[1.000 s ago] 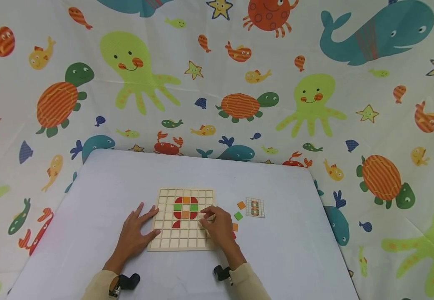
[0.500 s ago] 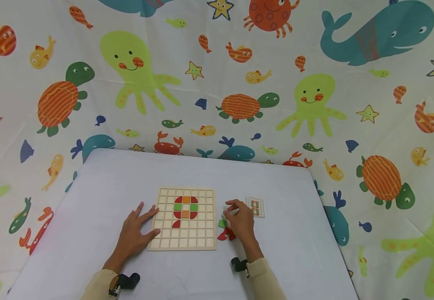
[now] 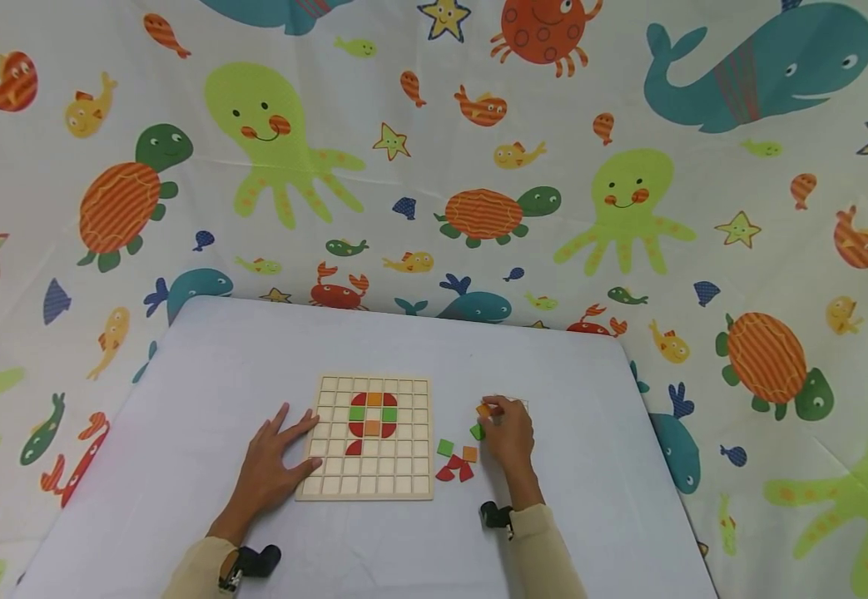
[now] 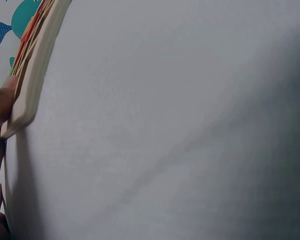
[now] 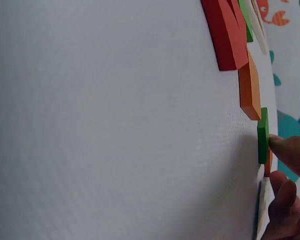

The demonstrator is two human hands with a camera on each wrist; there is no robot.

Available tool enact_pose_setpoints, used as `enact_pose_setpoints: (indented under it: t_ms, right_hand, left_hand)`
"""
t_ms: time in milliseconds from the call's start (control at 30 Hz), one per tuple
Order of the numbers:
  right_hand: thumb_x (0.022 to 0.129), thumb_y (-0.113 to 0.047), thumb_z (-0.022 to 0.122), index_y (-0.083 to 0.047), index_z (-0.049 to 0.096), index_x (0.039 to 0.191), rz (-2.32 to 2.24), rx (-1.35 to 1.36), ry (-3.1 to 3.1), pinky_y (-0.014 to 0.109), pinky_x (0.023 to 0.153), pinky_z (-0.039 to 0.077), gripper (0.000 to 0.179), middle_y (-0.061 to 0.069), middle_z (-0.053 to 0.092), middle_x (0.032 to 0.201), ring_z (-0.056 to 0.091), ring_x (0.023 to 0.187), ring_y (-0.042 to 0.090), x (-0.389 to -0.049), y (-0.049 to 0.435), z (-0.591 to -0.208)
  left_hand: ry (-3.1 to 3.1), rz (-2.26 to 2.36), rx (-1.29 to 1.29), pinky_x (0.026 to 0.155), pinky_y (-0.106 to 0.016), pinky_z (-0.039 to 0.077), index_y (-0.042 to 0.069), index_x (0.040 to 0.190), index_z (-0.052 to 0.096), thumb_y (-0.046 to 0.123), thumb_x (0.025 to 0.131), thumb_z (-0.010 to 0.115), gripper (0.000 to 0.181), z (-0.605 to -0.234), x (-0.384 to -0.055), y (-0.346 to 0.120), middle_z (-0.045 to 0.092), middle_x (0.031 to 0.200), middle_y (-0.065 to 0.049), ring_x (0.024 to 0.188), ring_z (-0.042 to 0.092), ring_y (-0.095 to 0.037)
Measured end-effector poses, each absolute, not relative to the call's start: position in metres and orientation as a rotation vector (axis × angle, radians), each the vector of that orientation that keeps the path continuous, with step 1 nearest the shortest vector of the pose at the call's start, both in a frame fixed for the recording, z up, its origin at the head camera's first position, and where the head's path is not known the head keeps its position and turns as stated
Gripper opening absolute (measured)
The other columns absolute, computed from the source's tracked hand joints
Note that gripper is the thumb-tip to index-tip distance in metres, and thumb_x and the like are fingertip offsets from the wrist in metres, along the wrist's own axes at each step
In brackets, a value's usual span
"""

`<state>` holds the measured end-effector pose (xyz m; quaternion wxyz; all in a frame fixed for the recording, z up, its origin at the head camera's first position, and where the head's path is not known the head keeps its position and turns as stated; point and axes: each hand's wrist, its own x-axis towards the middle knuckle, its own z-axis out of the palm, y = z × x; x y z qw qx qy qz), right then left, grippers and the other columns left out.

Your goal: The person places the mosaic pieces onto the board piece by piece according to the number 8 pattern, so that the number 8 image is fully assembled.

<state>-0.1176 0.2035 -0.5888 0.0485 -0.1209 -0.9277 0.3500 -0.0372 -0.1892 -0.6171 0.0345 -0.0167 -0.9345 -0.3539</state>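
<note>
The left hand (image 3: pixel 269 457) lies spread with fairly straight fingers along the left edge of the wooden grid board (image 3: pixel 396 478), thumb and fingertips on its rim. Red quarter-round, orange and green tiles form a ring in the board's upper cells, with one red tile (image 3: pixel 354 448) below it. Right of the board, the right hand (image 3: pixel 510 431) pinches an orange square tile (image 3: pixel 483 410) at the table surface. Just beside its fingers lies a green tile (image 5: pixel 263 135). The pattern card (image 3: pixel 521 403) is mostly hidden behind this hand.
Between board and right hand lie a green tile (image 3: pixel 444 448), an orange tile (image 3: pixel 470 454) and several red quarter-round tiles (image 3: pixel 455 467). The white table (image 3: pixel 591 499) ends at the back against a curtain (image 3: pixel 404 125) printed with sea animals.
The right hand has moved from over the board to the right, past the loose tiles, and its fingers have come onto the orange tile near the card. The left hand has stayed put.
</note>
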Motion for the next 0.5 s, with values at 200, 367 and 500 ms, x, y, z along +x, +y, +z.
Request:
enact_pose_setpoints:
  t_ms: [200,367,500]
  right_hand:
    - [0.091,-0.011,0.083,-0.016,0.08,0.113,1.001,-0.384,-2.866,0.036,0.073,0.049,0.022,0.01,0.068,0.107,0.065,0.1,0.029,-0.1209,0.2051,-0.5884]
    - [0.092,-0.012,0.082,-0.015,0.078,0.113,0.995,-0.421,-2.871,0.034,0.069,0.047,0.022,0.011,0.067,0.104,0.062,0.092,0.027,-0.1218,0.2046,-0.5858]
    - [0.092,-0.015,0.082,-0.014,0.078,0.112,1.001,-0.465,-2.883,0.033,0.067,0.047,0.02,0.011,0.067,0.103,0.062,0.091,0.026,-0.1232,0.2051,-0.5861]
  left_hand:
    - [-2.878,-1.087,-0.042,0.125,-0.077,0.018,0.013,0.151,0.06,0.032,0.083,0.087,0.075,-0.619,-0.0377,-0.1898,0.042,0.165,-0.028,0.158,0.027,-0.054]
    - [-2.88,-1.096,-0.033,0.125,-0.077,0.018,0.014,0.151,0.06,0.032,0.083,0.088,0.075,-0.6192,-0.0376,-0.1898,0.04,0.166,-0.029,0.158,0.027,-0.055]
    - [-2.878,-1.1,-0.03,0.125,-0.077,0.018,0.014,0.151,0.06,0.032,0.083,0.087,0.075,-0.6189,-0.0374,-0.1897,0.039,0.167,-0.029,0.157,0.027,-0.055]
